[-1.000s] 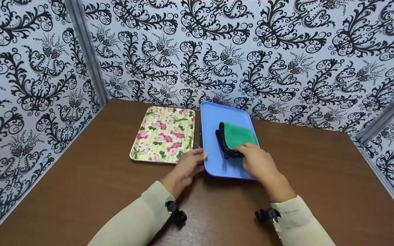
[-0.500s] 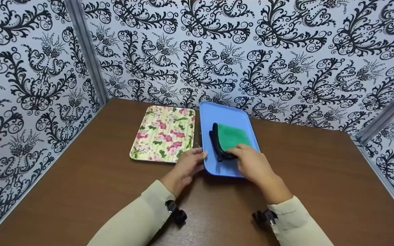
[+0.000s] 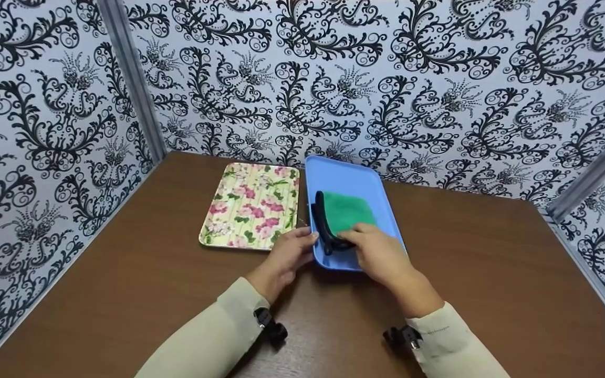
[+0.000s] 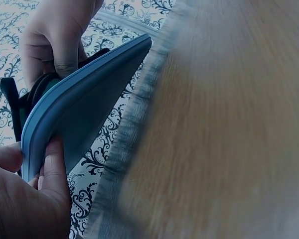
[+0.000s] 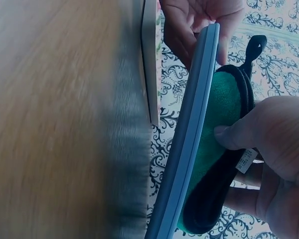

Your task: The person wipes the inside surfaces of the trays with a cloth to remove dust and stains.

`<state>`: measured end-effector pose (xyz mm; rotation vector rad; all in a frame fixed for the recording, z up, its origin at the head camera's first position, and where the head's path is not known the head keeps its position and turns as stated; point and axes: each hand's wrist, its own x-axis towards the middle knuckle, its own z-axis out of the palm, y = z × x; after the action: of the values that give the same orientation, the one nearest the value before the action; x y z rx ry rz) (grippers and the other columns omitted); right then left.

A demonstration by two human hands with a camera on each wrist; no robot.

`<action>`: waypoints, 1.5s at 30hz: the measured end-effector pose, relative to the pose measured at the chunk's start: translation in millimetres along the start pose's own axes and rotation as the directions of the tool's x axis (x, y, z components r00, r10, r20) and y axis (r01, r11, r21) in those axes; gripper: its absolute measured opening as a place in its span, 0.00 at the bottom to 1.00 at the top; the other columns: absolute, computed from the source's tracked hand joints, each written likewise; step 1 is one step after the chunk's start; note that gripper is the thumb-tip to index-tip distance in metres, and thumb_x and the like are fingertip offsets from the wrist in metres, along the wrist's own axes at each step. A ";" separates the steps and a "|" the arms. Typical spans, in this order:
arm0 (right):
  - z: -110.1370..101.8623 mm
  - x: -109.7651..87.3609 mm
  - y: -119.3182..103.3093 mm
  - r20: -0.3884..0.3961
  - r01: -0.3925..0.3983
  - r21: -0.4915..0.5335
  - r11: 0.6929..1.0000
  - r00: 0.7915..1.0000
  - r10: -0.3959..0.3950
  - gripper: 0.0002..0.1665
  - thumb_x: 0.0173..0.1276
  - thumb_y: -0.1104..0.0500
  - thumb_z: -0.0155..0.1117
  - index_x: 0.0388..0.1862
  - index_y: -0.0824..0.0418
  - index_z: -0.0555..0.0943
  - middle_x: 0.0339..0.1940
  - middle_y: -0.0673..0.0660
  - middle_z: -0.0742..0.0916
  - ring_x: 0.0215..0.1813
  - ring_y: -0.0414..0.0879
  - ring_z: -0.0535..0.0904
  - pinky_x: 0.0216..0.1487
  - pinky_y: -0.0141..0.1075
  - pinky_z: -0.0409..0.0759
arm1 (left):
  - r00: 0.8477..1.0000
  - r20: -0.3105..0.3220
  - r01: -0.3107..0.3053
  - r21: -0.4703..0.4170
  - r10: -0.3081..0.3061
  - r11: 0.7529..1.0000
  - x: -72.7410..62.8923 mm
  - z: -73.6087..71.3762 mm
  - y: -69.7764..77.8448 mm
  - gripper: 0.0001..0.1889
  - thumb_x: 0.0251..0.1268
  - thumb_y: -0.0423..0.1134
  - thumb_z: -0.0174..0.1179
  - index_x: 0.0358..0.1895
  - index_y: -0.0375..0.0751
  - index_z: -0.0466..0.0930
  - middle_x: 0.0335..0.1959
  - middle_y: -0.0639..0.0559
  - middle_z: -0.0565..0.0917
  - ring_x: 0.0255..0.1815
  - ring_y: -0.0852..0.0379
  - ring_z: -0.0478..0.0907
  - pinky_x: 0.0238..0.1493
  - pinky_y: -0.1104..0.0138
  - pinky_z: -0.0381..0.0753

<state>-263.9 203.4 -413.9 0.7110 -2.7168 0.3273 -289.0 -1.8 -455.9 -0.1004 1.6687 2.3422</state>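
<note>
My left hand point(image 3: 285, 256) grips the near left edge of a blue rectangular tray point(image 3: 340, 176). In the left wrist view, the thumb and fingers pinch its rim from both faces, and the tray stands tilted. Against its inner face lies a folded green cloth point(image 3: 348, 211) with black edging, a hanging loop and a small white tag point(image 5: 246, 160). My right hand point(image 3: 380, 256) holds this cloth near its lower edge; the thumb lies on the green side in the right wrist view. The cloth covers the tray's lower left part, close beside the left hand's fingertips.
A flower-patterned tray point(image 3: 252, 207) lies flat on the brown table point(image 3: 139, 273), just left of the blue one. Patterned black-and-white walls point(image 3: 334, 79) enclose the table at the back and sides. Both wrists carry small black cameras.
My right hand has slid the green cloth leftward across the blue tray, from its middle toward the left rim. The left hand keeps its grip in the same place.
</note>
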 end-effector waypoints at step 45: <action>-5.2 -2.0 25.3 0.038 0.108 -0.044 0.993 0.994 -0.107 0.31 0.62 0.76 0.60 0.54 0.46 0.90 0.50 0.51 0.87 0.53 0.48 0.84 0.46 0.47 0.86 | 1.000 0.012 -0.005 -0.025 0.005 1.000 -3.7 -0.1 1.1 0.26 0.75 0.34 0.59 0.71 0.25 0.69 0.47 0.47 0.83 0.46 0.57 0.82 0.54 0.62 0.85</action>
<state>-273.8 227.3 -413.3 0.8542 -2.6969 0.2278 -285.7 -2.8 -454.2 -0.0868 1.6363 2.3627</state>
